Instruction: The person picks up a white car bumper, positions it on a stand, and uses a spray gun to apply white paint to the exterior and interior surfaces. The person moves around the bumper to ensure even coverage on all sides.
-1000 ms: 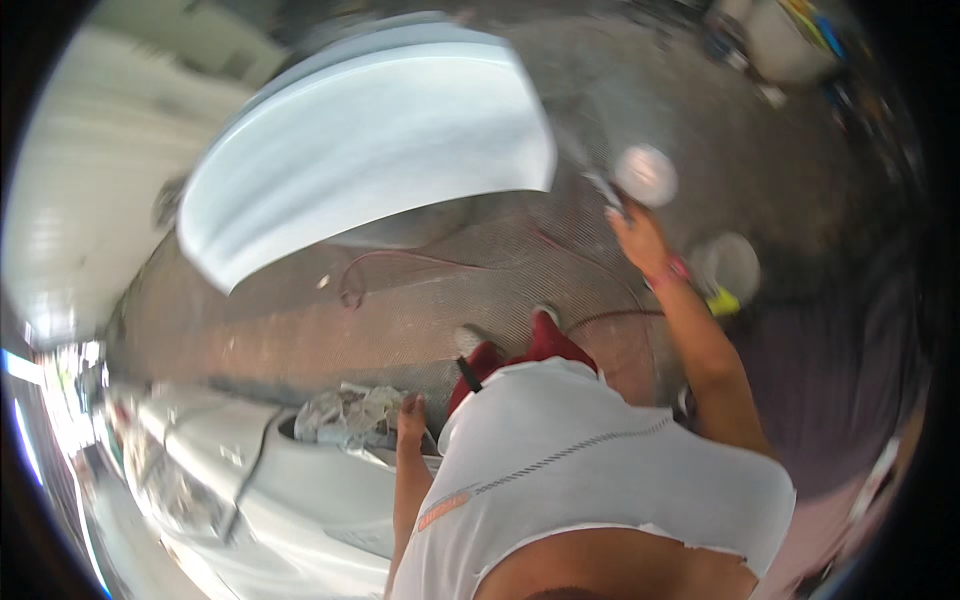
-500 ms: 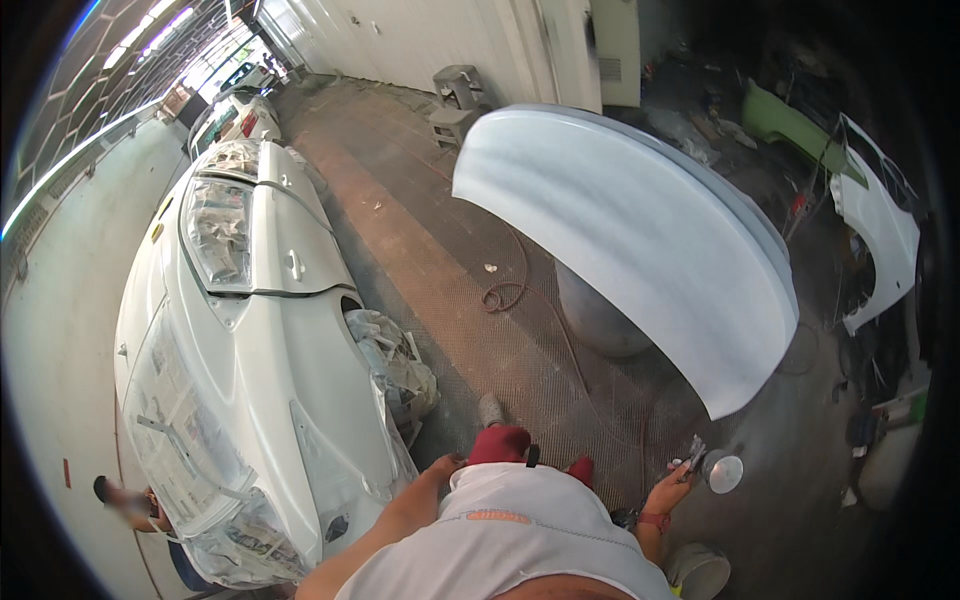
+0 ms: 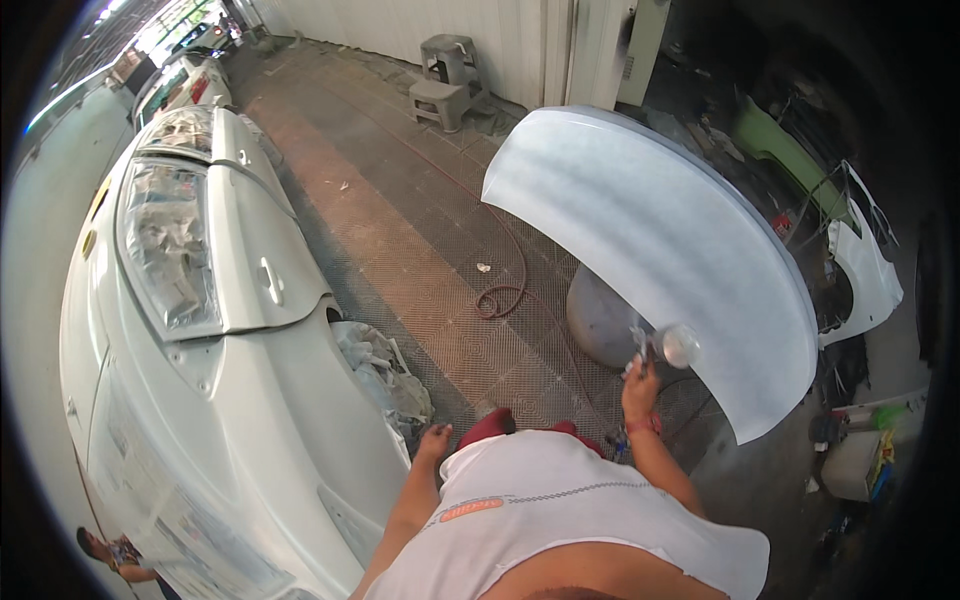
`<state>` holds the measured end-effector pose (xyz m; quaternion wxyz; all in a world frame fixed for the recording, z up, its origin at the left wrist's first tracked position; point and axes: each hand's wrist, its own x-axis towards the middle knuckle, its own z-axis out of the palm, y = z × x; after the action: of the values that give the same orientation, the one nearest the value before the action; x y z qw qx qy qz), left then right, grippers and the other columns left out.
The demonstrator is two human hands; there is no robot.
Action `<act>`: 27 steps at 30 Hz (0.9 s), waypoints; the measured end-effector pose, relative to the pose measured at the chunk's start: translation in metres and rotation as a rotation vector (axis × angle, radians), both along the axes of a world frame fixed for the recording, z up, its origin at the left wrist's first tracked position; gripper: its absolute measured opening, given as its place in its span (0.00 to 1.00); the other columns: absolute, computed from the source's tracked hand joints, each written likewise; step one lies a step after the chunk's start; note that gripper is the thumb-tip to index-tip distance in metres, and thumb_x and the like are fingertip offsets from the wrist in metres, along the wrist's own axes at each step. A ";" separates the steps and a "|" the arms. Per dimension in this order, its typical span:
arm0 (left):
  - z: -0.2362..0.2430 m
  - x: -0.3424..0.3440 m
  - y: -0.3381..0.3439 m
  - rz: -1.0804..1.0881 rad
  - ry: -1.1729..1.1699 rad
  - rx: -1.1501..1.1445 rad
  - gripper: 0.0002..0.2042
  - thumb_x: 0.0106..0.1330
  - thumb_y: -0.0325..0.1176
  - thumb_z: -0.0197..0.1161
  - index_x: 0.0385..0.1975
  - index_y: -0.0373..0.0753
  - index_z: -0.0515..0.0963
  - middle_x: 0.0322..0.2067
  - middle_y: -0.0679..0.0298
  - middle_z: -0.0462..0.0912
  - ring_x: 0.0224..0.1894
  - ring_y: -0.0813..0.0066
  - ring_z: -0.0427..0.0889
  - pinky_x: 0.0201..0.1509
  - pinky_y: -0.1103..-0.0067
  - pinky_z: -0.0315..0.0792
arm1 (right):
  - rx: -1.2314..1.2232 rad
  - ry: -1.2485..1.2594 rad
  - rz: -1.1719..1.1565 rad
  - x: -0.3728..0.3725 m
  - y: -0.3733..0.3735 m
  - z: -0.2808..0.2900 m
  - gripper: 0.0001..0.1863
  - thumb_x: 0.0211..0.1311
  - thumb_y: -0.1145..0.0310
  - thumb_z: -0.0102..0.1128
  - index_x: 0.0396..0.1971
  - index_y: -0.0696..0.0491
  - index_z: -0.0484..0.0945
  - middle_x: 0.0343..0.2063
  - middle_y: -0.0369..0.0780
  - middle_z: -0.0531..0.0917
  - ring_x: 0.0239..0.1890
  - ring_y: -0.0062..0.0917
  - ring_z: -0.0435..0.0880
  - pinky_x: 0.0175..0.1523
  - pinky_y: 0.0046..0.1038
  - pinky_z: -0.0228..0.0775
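Head view: the right hand (image 3: 640, 386) clamps a silvery metal spray gun (image 3: 643, 347) with a round translucent cup (image 3: 682, 345) near the edge of a curved white panel (image 3: 665, 235); the left hand (image 3: 434, 440), its grip indiscernible, hangs beside a white car (image 3: 270, 400).

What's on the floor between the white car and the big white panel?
The head view shows a looped red hose and a small pale scrap there.

Car (image 3: 270, 420) left, panel (image 3: 660, 240) right, hose (image 3: 523, 268) on floor (image 3: 370, 230) between. Stools (image 3: 437, 100) beyond, by wall (image 3: 390, 30). Spray gun (image 3: 642, 347) in right hand (image 3: 640, 388), near panel's edge. Left hand (image 3: 433, 441) by car. Fender (image 3: 872, 275) right of panel.
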<state>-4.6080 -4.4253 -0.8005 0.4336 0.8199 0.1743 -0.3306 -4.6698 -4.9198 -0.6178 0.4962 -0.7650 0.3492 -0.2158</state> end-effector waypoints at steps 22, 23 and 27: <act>0.010 0.367 0.131 -0.014 0.176 0.070 0.25 0.76 0.48 0.65 0.60 0.32 0.79 0.48 0.55 0.88 0.46 0.66 0.87 0.51 0.73 0.79 | -0.038 0.070 0.605 0.525 0.102 0.037 0.31 0.75 0.61 0.60 0.74 0.53 0.68 0.61 0.54 0.80 0.64 0.51 0.78 0.70 0.43 0.67; 0.009 0.388 0.138 0.029 0.187 0.068 0.25 0.76 0.48 0.65 0.60 0.32 0.79 0.50 0.52 0.88 0.47 0.64 0.87 0.52 0.72 0.80 | -0.089 -0.023 0.581 0.549 0.108 0.041 0.29 0.74 0.59 0.61 0.69 0.56 0.72 0.58 0.55 0.81 0.62 0.53 0.78 0.68 0.45 0.68; 0.013 0.482 0.158 0.299 0.162 -0.145 0.29 0.76 0.49 0.64 0.66 0.31 0.73 0.55 0.46 0.83 0.55 0.54 0.85 0.58 0.63 0.79 | -0.174 0.023 0.568 0.641 0.127 0.046 0.24 0.75 0.54 0.60 0.59 0.57 0.76 0.44 0.53 0.86 0.45 0.53 0.84 0.50 0.46 0.76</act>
<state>-4.1260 -4.2673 -0.7876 0.5207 0.7221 0.3044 -0.3389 -4.0283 -4.7932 -0.5714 0.4651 -0.8743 0.1069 -0.0889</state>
